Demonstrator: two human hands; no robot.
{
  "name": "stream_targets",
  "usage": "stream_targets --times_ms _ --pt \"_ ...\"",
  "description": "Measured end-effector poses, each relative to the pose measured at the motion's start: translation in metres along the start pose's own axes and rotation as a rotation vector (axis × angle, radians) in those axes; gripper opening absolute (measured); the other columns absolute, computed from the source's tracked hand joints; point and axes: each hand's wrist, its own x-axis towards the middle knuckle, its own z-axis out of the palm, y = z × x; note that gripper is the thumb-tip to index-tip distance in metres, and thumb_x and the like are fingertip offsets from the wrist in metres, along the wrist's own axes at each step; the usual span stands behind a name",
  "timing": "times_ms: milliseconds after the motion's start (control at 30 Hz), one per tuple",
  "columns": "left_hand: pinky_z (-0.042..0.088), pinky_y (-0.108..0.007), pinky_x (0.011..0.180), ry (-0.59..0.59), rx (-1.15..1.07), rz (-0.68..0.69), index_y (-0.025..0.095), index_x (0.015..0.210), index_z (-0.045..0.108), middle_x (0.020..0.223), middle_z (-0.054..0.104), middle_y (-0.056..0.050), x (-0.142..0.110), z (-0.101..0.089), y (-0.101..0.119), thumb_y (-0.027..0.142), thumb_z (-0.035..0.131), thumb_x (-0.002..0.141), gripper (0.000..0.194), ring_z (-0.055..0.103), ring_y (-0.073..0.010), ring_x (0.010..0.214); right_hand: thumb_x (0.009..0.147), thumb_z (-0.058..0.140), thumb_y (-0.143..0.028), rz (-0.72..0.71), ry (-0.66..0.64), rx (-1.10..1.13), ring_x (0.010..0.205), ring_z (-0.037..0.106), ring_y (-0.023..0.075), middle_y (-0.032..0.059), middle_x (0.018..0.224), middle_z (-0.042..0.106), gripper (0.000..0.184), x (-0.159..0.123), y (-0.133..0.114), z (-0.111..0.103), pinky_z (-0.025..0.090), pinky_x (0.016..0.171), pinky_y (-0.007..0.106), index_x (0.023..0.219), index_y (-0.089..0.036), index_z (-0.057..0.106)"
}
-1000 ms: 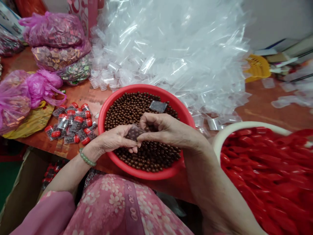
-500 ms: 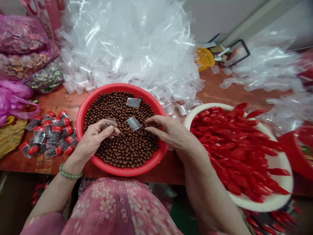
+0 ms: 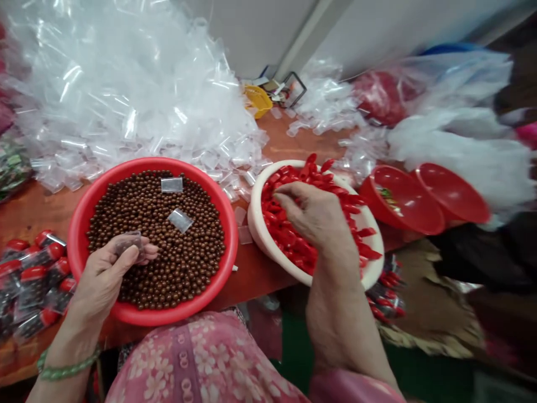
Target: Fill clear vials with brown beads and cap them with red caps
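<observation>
My left hand (image 3: 111, 266) is closed round a small clear plastic container (image 3: 127, 241) with dark contents, above the left side of a red basin (image 3: 231, 235). Glossy brown balls (image 3: 172, 274) fill that basin. Lying on them are two clear containers, an upper one (image 3: 172, 184) and a lower one (image 3: 180, 220). My right hand (image 3: 312, 215) reaches over a white basin (image 3: 257, 232) heaped with red plastic pieces (image 3: 293, 254). Its thumb and fingers are bent together at the pieces; what they pinch is not distinct.
Filled containers with red caps (image 3: 33, 274) lie in a pile at the left. Behind the red basin rises a big heap of clear containers (image 3: 126, 84). A yellow basket (image 3: 258, 101) stands at the back. Two red bowls (image 3: 403, 201) (image 3: 455, 196) sit at the right.
My right hand has gone from the red basin's right edge to the red pieces in the white basin. The view has swung right. My left hand still holds its container.
</observation>
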Motion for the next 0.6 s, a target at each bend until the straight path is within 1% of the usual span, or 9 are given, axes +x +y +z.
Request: stream_targets --times_ms 33,67,100,167,267,300,367,467,600 --pt "0.056 -0.027 0.080 0.009 0.005 0.002 0.019 0.095 0.069 0.089 0.075 -0.003 0.000 0.000 0.000 0.037 0.075 0.078 0.025 0.071 -0.0169 0.083 0.091 0.050 -0.030 0.072 0.034 -0.071 0.094 0.064 0.0280 0.0118 0.099 0.071 0.020 -0.002 0.014 -0.008 0.045 0.089 0.043 0.093 -0.020 0.066" --pt "0.057 -0.027 0.080 0.016 0.014 0.006 0.019 0.095 0.069 0.088 0.075 -0.003 0.000 0.000 0.000 0.037 0.075 0.078 0.025 0.071 -0.0169 0.083 0.091 0.049 -0.030 0.111 0.028 -0.112 0.095 0.064 0.0298 0.0142 0.100 0.071 0.021 -0.005 0.027 -0.014 0.045 0.089 0.044 0.094 -0.018 0.067" --pt "0.057 -0.027 0.081 0.017 0.027 0.011 0.020 0.096 0.069 0.089 0.075 -0.003 0.000 0.000 0.000 0.037 0.074 0.078 0.025 0.071 -0.0168 0.083 0.091 0.050 -0.031 0.129 -0.012 -0.145 0.094 0.064 0.0307 0.0155 0.099 0.071 0.023 -0.008 0.038 -0.018 0.046 0.089 0.044 0.094 -0.017 0.068" --pt "0.056 -0.026 0.082 0.011 0.059 0.017 0.020 0.097 0.069 0.090 0.075 -0.002 0.000 0.001 0.000 0.037 0.073 0.080 0.024 0.071 -0.0164 0.085 0.091 0.052 -0.034 0.107 -0.140 -0.199 0.096 0.064 0.0312 0.0160 0.102 0.071 0.026 -0.012 0.055 -0.020 0.046 0.089 0.043 0.100 -0.016 0.068" --pt "0.056 -0.025 0.082 -0.009 0.081 0.006 0.020 0.097 0.069 0.090 0.074 -0.002 0.000 0.002 0.000 0.036 0.073 0.080 0.023 0.070 -0.0161 0.085 0.088 0.057 -0.038 0.031 -0.246 -0.216 0.105 0.063 0.0305 0.0135 0.113 0.069 0.035 -0.012 0.069 -0.005 0.045 0.094 0.042 0.115 -0.016 0.064" --pt "0.056 -0.025 0.082 -0.018 0.080 -0.005 0.020 0.097 0.069 0.090 0.074 -0.003 0.000 0.003 0.001 0.035 0.073 0.080 0.023 0.070 -0.0160 0.086 0.088 0.057 -0.040 0.008 -0.267 -0.231 0.105 0.063 0.0303 0.0133 0.114 0.068 0.039 -0.011 0.071 0.003 0.045 0.093 0.042 0.119 -0.017 0.062" --pt "0.056 -0.024 0.081 -0.032 0.084 -0.023 0.020 0.097 0.069 0.090 0.074 -0.003 0.001 0.003 0.001 0.035 0.073 0.079 0.024 0.070 -0.0158 0.085 0.090 0.054 -0.041 -0.028 -0.327 -0.287 0.098 0.063 0.0295 0.0142 0.111 0.065 0.040 -0.006 0.072 0.019 0.046 0.087 0.041 0.122 -0.017 0.060" --pt "0.055 -0.025 0.082 -0.041 0.109 -0.044 0.020 0.099 0.069 0.090 0.074 -0.003 0.001 0.003 -0.001 0.035 0.073 0.080 0.025 0.070 -0.0160 0.084 0.089 0.053 -0.034 -0.055 -0.396 -0.319 0.081 0.060 0.0249 0.0132 0.100 0.061 0.028 0.001 0.071 0.037 0.045 0.077 0.037 0.109 -0.016 0.064" --pt "0.054 -0.026 0.083 -0.065 0.104 -0.039 0.019 0.101 0.068 0.091 0.074 -0.004 0.001 0.003 -0.003 0.034 0.072 0.081 0.025 0.070 -0.0157 0.084 0.085 0.054 -0.026 -0.104 -0.418 -0.249 0.071 0.053 0.0199 0.0100 0.088 0.055 0.014 0.006 0.071 0.042 0.042 0.074 0.034 0.091 -0.017 0.063"
